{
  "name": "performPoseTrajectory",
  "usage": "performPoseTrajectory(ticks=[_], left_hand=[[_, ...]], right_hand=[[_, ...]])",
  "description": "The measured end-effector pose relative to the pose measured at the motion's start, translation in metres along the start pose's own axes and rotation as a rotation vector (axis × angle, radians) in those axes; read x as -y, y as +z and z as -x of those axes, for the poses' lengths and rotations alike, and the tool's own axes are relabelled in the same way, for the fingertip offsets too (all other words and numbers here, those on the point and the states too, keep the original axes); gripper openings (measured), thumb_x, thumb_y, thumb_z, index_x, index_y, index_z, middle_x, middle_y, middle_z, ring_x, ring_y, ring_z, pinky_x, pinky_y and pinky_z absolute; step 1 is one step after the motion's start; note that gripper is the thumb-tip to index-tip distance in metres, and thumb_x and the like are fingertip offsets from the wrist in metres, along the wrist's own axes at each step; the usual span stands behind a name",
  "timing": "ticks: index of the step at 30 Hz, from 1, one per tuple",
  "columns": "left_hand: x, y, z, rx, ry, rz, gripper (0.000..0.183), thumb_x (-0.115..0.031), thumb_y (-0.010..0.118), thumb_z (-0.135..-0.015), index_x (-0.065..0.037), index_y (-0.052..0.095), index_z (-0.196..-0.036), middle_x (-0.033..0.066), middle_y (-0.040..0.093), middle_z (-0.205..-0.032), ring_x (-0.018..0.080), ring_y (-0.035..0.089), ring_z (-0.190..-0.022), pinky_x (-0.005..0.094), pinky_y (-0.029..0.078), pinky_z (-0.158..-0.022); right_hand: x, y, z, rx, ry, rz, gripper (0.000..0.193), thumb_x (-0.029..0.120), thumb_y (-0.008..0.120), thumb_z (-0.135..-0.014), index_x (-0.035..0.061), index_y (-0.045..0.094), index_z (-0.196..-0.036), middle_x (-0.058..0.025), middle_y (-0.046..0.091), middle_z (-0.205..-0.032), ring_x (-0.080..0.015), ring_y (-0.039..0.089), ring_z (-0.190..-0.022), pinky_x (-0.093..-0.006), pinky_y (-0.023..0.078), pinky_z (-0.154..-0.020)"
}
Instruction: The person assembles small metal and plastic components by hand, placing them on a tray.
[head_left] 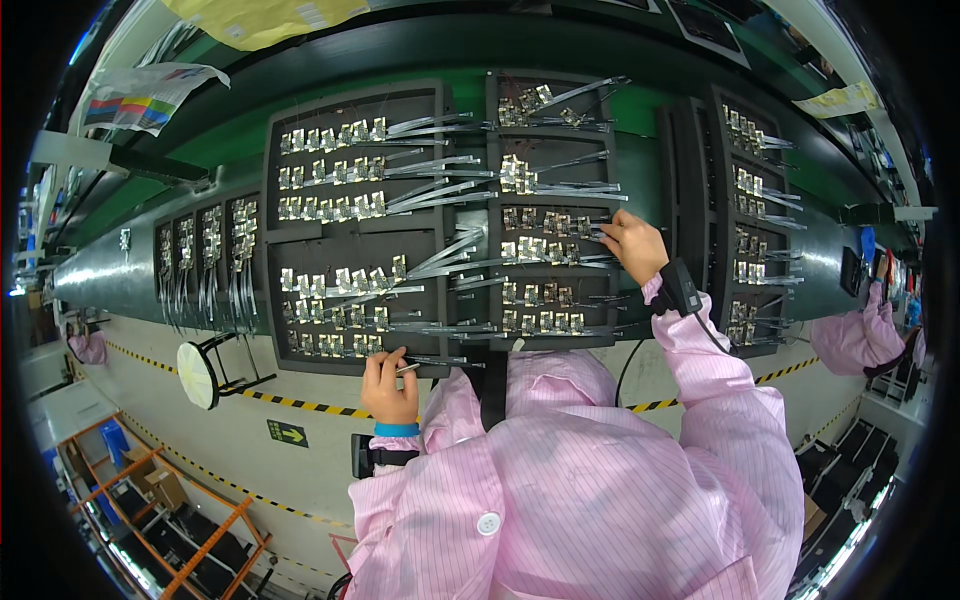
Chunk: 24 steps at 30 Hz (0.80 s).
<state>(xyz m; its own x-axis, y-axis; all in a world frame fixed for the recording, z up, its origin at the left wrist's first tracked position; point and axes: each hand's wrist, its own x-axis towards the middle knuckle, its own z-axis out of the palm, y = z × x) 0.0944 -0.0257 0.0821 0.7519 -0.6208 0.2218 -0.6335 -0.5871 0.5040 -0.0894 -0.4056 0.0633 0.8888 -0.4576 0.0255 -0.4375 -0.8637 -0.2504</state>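
My right hand (pixel 637 247) reaches into the middle black foam tray (pixel 494 188), its thumb and fingertips pinched together at the right end of a row of small circuit boards (pixel 545 222) with thin grey flat cables. What sits between those fingertips is mostly hidden. At the near edge of the left black foam tray (pixel 350 238), my left hand (pixel 390 392) is closed round a slim silver tool (pixel 407 369), too small to tell more exactly. Just beyond it lies the nearest row of small boards (pixel 337 345), their flat cables (pixel 440 328) trailing right across the gap between trays.
Another foam tray (pixel 712 200) with boards stands on the right, and smaller trays (pixel 203 245) sit at the left of the dark green bench. A round stool (pixel 200 375) stands on the floor at left. At far right is another person's pink sleeve (pixel 868 330).
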Motion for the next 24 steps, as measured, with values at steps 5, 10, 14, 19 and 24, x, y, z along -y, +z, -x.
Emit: performPoseTrajectory(ticks=[5, 10, 14, 19, 24], left_hand=[[0.000, 0.000, 0.001, -0.004, -0.020, -0.019, 0.022, -0.001, 0.057, -0.071, -0.006, 0.064, -0.091, 0.0091, 0.055, -0.084, 0.0263, 0.057, -0.073, 0.0344, 0.045, -0.062], [-0.001, 0.001, 0.000, -0.002, -0.024, -0.023, 0.021, -0.001, 0.057, -0.072, -0.005, 0.064, -0.091, 0.0093, 0.055, -0.084, 0.0266, 0.057, -0.073, 0.0345, 0.045, -0.062], [-0.004, -0.002, -0.002, 0.016, -0.023, -0.009, 0.020, 0.000, 0.057, -0.073, -0.005, 0.064, -0.091, 0.0101, 0.055, -0.084, 0.0276, 0.056, -0.073, 0.0350, 0.045, -0.062], [-0.005, -0.002, 0.000, 0.004, -0.029, 0.018, 0.019, 0.001, 0.057, -0.075, -0.005, 0.064, -0.092, 0.0108, 0.054, -0.084, 0.0288, 0.056, -0.073, 0.0354, 0.045, -0.062], [-0.006, -0.002, 0.001, 0.000, -0.065, -0.013, 0.019, 0.001, 0.058, -0.075, -0.005, 0.064, -0.092, 0.0111, 0.055, -0.085, 0.0293, 0.056, -0.074, 0.0351, 0.045, -0.062]], right_hand=[[0.018, -0.019, -0.004, 0.023, 0.074, -0.031, 0.016, 0.015, 0.065, -0.075, 0.0056, 0.066, -0.088, -0.0071, 0.056, -0.090, -0.0269, 0.059, -0.080, -0.0368, 0.048, -0.069], [0.002, -0.027, -0.050, -0.143, 0.060, -0.245, 0.014, 0.012, 0.066, -0.072, 0.0052, 0.065, -0.084, -0.0081, 0.060, -0.086, -0.0290, 0.060, -0.078, -0.0368, 0.048, -0.068], [-0.017, 0.000, -0.113, -0.098, 0.011, -0.266, 0.014, 0.011, 0.068, -0.070, 0.0061, 0.065, -0.084, -0.0086, 0.060, -0.084, -0.0291, 0.059, -0.080, -0.0369, 0.047, -0.069], [-0.009, 0.028, -0.148, 0.070, -0.095, -0.230, 0.023, 0.010, 0.071, -0.067, 0.0056, 0.057, -0.085, -0.0081, 0.057, -0.079, -0.0261, 0.057, -0.083, -0.0350, 0.046, -0.072], [-0.006, 0.031, -0.152, 0.131, -0.093, -0.214, 0.016, 0.009, 0.069, -0.067, 0.0054, 0.058, -0.077, -0.0073, 0.056, -0.072, -0.0245, 0.055, -0.079, -0.0347, 0.045, -0.069]])
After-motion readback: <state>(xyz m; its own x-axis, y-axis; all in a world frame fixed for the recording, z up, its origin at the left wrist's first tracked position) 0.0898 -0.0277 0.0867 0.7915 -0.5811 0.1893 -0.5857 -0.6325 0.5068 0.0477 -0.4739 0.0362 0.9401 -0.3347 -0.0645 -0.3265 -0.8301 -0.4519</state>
